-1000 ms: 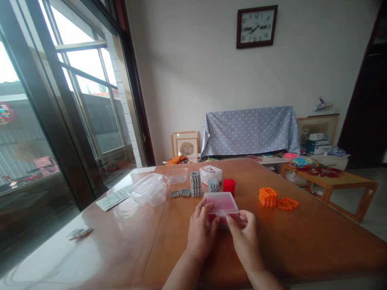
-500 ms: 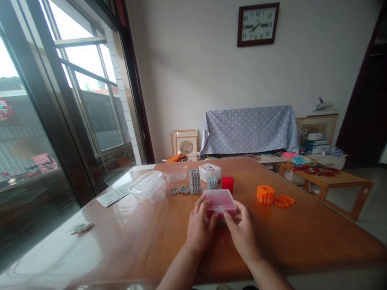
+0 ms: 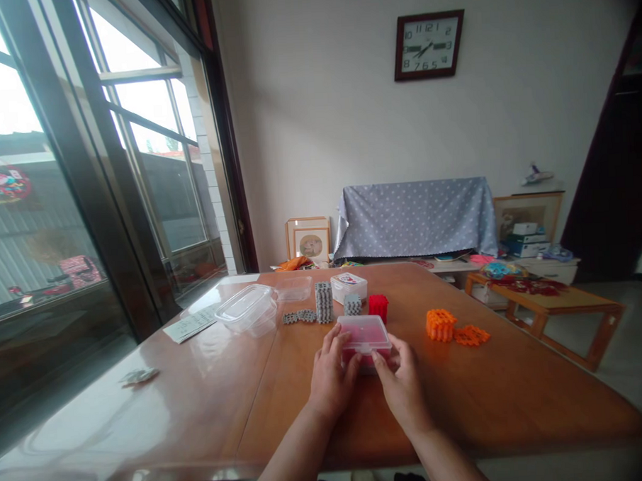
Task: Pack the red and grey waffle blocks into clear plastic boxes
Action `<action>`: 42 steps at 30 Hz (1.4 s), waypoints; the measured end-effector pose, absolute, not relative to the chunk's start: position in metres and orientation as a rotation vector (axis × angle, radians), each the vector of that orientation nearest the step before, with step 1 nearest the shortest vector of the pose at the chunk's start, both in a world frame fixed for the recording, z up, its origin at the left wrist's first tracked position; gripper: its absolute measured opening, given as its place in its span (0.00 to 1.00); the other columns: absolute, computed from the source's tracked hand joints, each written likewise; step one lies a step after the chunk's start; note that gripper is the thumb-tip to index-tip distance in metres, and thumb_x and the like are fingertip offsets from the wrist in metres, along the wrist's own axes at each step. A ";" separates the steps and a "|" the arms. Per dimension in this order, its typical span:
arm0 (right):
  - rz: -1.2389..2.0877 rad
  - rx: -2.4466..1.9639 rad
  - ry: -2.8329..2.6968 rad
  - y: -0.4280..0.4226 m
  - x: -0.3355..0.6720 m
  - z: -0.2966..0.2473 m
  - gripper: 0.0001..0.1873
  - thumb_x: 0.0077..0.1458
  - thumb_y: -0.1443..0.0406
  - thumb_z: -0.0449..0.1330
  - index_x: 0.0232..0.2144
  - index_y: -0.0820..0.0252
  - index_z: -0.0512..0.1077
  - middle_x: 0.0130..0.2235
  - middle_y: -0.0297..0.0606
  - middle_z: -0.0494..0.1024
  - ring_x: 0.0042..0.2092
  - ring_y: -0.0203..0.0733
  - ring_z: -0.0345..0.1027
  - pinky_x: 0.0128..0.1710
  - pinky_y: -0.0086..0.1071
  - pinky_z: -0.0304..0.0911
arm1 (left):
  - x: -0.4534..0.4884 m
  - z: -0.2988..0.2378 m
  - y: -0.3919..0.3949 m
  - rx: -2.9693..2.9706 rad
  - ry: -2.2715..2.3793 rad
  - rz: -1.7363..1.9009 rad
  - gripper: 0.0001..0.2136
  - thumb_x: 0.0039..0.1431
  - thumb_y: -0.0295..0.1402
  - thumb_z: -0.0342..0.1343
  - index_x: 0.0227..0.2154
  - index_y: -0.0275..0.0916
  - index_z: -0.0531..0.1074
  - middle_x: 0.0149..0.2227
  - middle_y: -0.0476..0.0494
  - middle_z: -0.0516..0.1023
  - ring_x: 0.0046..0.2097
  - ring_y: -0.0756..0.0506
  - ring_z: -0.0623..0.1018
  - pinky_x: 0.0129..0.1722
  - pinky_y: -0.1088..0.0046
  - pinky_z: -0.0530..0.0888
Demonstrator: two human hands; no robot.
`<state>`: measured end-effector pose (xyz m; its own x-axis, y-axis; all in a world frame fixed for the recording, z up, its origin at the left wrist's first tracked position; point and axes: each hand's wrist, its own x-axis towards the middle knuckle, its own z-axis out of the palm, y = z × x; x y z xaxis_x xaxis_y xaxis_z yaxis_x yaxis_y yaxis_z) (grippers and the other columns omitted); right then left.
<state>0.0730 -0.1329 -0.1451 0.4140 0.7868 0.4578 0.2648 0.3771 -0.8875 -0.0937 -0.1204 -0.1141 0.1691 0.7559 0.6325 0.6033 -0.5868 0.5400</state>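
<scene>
A small clear plastic box [image 3: 365, 332] with pink or red contents sits between my two hands near the middle of the table. My left hand [image 3: 331, 368] grips its left side, with the thumb at the front edge. Around the right side, my right hand [image 3: 401, 375] is closed, its thumb against the front near the lid's rim. The lid lies over the box; whether it is fully latched I cannot tell. Just behind stand a red block stack [image 3: 378, 308], a light grey stack [image 3: 352, 304] and a taller grey stack [image 3: 324, 302].
Orange pieces [image 3: 440, 325] lie to the right, grey loose pieces [image 3: 299, 317] behind left. A clear container [image 3: 245, 307], a white tub [image 3: 349, 287], a printed sheet [image 3: 190, 323] and a crumpled packet [image 3: 140, 377] are also on the wooden table [image 3: 222, 408].
The view has shifted very slightly. Both hands keep the same hold on the box, and nothing on the table has visibly moved.
</scene>
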 end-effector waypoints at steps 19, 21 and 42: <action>0.454 -1.145 -1.087 -0.125 0.074 -0.151 0.30 0.54 0.51 0.63 0.56 0.59 0.70 0.45 0.46 0.81 0.41 0.49 0.75 0.45 0.44 0.72 | -0.094 -0.115 -0.121 2.277 1.347 1.354 0.19 0.66 0.36 0.56 0.59 0.46 0.66 0.68 0.38 0.62 0.67 0.38 0.67 0.62 0.52 0.69; 0.494 -1.144 -1.084 -0.125 0.075 -0.151 0.31 0.55 0.51 0.63 0.56 0.59 0.70 0.46 0.46 0.81 0.41 0.49 0.75 0.45 0.45 0.73 | -0.094 -0.114 -0.121 2.280 1.340 1.354 0.19 0.66 0.36 0.56 0.59 0.46 0.66 0.68 0.38 0.62 0.67 0.38 0.66 0.62 0.52 0.69; 0.544 -1.173 -1.083 -0.127 0.075 -0.150 0.32 0.56 0.50 0.60 0.59 0.59 0.70 0.56 0.48 0.78 0.55 0.54 0.73 0.53 0.42 0.70 | -0.095 -0.121 -0.117 2.207 1.349 1.401 0.22 0.67 0.36 0.54 0.63 0.48 0.64 0.67 0.41 0.64 0.66 0.39 0.69 0.64 0.56 0.70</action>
